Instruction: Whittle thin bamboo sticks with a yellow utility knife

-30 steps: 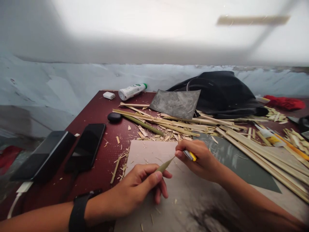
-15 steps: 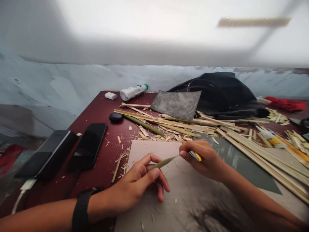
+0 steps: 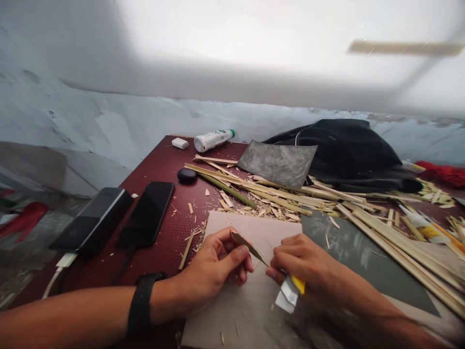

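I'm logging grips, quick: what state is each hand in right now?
Left hand: closed, pinching the green strip.
Right hand: closed, holding a yellow-and-silver tool; whether it pinches the strip's tip is unclear.

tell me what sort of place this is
Probably a makeshift craft workspace: long bamboo-like strips and pale shavings lie across a maroon table, the left hand holds a green sliver, and a phone lies nearby.

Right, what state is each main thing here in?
Pointed green bamboo sliver, pinched by left hand
Yellow-and-silver cutting tool, held in right hand
White plastic bottle with green cap, closed, on its side
Black rectangular phone, flat, screen dark
Thin grey sheet, bowed, lying over pale bamboo strips
White cable, plugged into dark slab-shaped device
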Tool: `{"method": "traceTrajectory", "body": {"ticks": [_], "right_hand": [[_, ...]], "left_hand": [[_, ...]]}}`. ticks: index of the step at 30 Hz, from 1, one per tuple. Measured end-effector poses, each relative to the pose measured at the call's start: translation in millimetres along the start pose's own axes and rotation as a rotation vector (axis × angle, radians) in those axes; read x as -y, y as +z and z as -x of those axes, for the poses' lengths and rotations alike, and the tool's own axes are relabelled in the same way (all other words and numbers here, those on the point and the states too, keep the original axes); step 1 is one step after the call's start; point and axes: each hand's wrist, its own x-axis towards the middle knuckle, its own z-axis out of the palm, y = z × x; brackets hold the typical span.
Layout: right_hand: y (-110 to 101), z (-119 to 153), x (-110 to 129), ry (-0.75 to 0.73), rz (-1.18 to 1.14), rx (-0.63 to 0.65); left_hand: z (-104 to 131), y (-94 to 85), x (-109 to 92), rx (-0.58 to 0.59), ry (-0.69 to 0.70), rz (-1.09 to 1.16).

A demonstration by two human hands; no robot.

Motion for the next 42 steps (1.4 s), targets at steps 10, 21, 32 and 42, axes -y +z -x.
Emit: {"method": "traceTrajectory", "body": {"ticks": [10,21,32,42], "right_hand": [[-3,-2,-5,0.021,0.022,-0.085],[2,-1,-12,0.026,0.125,-0.100],[4,-4,-6,0.071,0.147,-0.168],[10,-7,5,0.086,0.246,-0.236]], "left_hand": [[-1,1.8,1,0.079,0.034,0.045],[1,-0.2,0,0.108,-0.022,-0.100],[6,-0.5,-6,0.221,-0.039,-0.155],[3,-4.7,-3,0.274,-0.052,-0.188]]}}
